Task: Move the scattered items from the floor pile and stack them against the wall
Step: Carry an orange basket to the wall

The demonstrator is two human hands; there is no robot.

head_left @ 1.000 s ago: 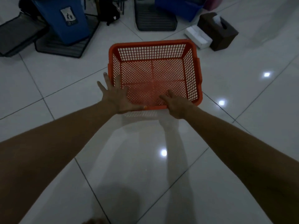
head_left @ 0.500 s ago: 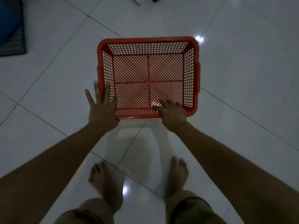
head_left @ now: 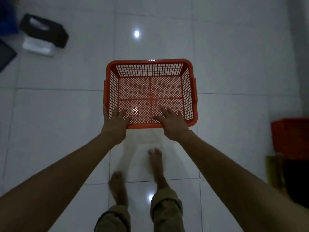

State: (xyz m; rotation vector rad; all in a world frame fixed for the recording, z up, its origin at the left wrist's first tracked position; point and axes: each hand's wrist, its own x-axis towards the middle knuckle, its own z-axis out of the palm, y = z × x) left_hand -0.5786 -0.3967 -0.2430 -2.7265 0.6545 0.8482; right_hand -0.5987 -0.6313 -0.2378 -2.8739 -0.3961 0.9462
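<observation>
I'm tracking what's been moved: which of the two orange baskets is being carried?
The orange mesh basket at centre, gripped at its near rim by the left hand and right hand. The other orange basket sits at the right edge, untouched.

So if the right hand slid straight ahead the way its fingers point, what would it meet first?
Probably the far wall of the orange basket; the right hand grips the near rim, fingers lying over the mesh floor. Depth is uncertain.

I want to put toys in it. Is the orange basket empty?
Empty. The basket shows only its bare mesh bottom, with the floor showing through. Nothing lies inside.
</observation>
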